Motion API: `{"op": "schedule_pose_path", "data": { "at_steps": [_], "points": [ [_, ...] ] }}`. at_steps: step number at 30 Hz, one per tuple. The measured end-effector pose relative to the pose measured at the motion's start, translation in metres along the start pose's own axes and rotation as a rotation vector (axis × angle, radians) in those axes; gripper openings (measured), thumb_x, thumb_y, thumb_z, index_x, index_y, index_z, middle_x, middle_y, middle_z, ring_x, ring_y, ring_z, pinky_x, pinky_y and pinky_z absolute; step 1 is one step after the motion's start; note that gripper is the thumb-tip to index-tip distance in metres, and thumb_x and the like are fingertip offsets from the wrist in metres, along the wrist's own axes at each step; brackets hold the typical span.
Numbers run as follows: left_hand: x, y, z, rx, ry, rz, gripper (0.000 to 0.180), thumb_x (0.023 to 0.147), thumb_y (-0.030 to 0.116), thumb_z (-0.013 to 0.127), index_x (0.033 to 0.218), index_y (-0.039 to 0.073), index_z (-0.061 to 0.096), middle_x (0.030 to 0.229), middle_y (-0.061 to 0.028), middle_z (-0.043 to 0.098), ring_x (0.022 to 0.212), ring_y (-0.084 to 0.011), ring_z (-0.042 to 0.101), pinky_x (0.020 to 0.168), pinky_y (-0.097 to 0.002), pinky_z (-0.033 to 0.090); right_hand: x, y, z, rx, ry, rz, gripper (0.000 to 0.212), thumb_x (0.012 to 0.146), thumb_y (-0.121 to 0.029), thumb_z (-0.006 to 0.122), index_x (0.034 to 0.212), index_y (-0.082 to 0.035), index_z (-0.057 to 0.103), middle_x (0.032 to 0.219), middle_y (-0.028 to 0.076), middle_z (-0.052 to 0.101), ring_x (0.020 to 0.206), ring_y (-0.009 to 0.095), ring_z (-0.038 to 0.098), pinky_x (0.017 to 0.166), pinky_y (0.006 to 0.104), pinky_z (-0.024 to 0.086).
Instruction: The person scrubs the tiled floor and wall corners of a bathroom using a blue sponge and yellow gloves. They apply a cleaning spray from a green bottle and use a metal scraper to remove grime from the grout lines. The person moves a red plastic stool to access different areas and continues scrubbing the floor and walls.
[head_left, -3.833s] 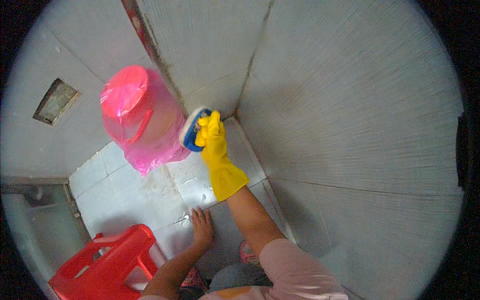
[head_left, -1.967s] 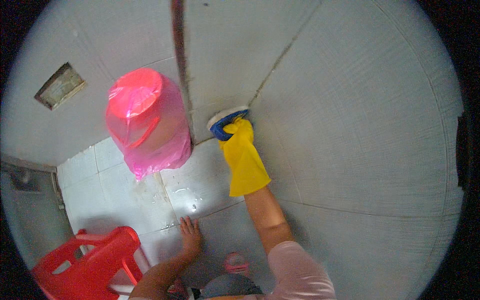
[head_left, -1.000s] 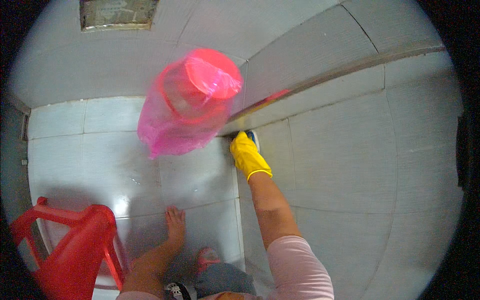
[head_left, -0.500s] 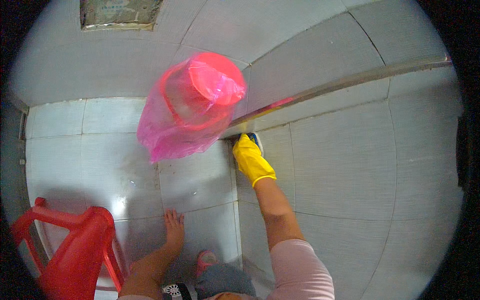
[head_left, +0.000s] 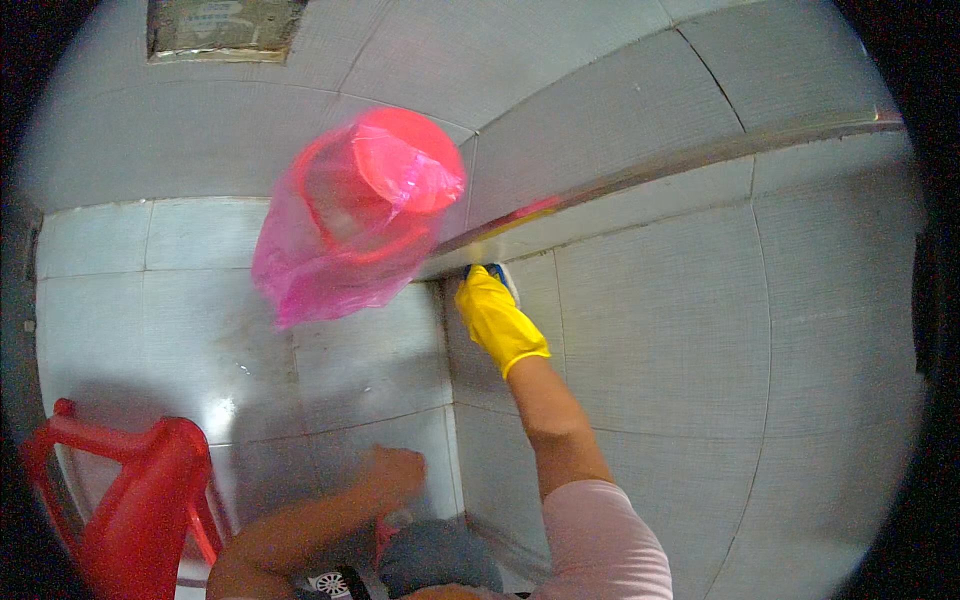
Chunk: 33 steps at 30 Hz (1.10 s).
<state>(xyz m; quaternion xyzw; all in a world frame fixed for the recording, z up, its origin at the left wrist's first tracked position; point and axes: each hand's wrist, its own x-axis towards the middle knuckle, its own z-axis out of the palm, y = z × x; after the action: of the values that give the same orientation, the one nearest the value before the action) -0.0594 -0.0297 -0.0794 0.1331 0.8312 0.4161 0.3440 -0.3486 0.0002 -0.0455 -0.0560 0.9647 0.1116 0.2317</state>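
My right hand (head_left: pixel 492 312), in a yellow rubber glove, is closed on a blue-and-white scrubbing brush (head_left: pixel 508 281). It presses the brush to the tiled wall on the right, just under a ledge by the corner; the glove covers most of it. My bare left hand (head_left: pixel 398 478) is lower down, over the floor tiles near my knee. Its fingers are smeared and turned away, and nothing shows in it. Beyond both hands, a red plastic bucket or basin (head_left: pixel 415 160) with a pink translucent plastic bag (head_left: pixel 330 270) round it sits in the corner.
A red plastic stool or chair (head_left: pixel 135 500) is at the lower left. A narrow ledge (head_left: pixel 640 180) runs along the right wall (head_left: pixel 660 320). A recessed panel (head_left: pixel 222 28) is set in the far wall. Grey tiles (head_left: pixel 95 320) cover the floor.
My left hand was spread flat on the floor; it has lifted and moved right, nearer my knee. My right hand stays at the wall with the brush. The whole view has shifted slightly.
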Motion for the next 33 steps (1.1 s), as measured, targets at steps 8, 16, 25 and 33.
{"op": "schedule_pose_path", "data": {
  "at_steps": [8,16,25,33],
  "points": [
    [-0.036,0.100,0.007,-0.062,0.354,0.485,0.026,0.080,0.016,0.050,0.102,0.004,0.056,0.095,-0.0147,0.059,0.095,-0.0292,0.056,0.095,-0.0568,0.029,0.041,0.028,0.020,0.194,0.033,0.108,0.045,0.090,-0.044,0.031,0.118,-0.014,0.049,0.111,0.016,0.057,0.100,0.033,0.054,0.084,0.0419,0.041],
    [-0.044,0.101,0.004,0.056,0.391,0.543,0.020,0.077,0.015,0.050,0.092,0.004,0.058,0.087,-0.0129,0.059,0.090,-0.0284,0.057,0.094,-0.0588,0.029,0.162,0.052,0.189,-0.193,0.009,-0.183,0.037,0.090,-0.035,0.034,0.115,-0.015,0.049,0.117,0.015,0.054,0.108,0.036,0.050,0.086,0.0438,0.041],
    [-0.060,0.116,-0.017,0.151,0.140,0.505,0.019,0.074,0.015,0.053,0.088,0.004,0.059,0.078,-0.0133,0.059,0.081,-0.0302,0.059,0.093,-0.0614,0.029,0.095,0.000,0.164,-0.071,-0.032,-0.190,0.037,0.085,-0.029,0.048,0.117,-0.012,0.046,0.119,0.019,0.051,0.108,0.036,0.051,0.086,0.0421,0.043],
    [-0.052,0.103,0.001,0.011,0.390,0.422,0.015,0.075,0.013,0.052,0.084,0.004,0.060,0.080,-0.0133,0.060,0.081,-0.0300,0.060,0.093,-0.0593,0.029,0.044,0.032,0.175,-0.166,0.033,-0.335,0.037,0.087,-0.037,0.039,0.112,-0.011,0.050,0.114,0.018,0.054,0.102,0.035,0.054,0.082,0.0418,0.045]
  ]
}}
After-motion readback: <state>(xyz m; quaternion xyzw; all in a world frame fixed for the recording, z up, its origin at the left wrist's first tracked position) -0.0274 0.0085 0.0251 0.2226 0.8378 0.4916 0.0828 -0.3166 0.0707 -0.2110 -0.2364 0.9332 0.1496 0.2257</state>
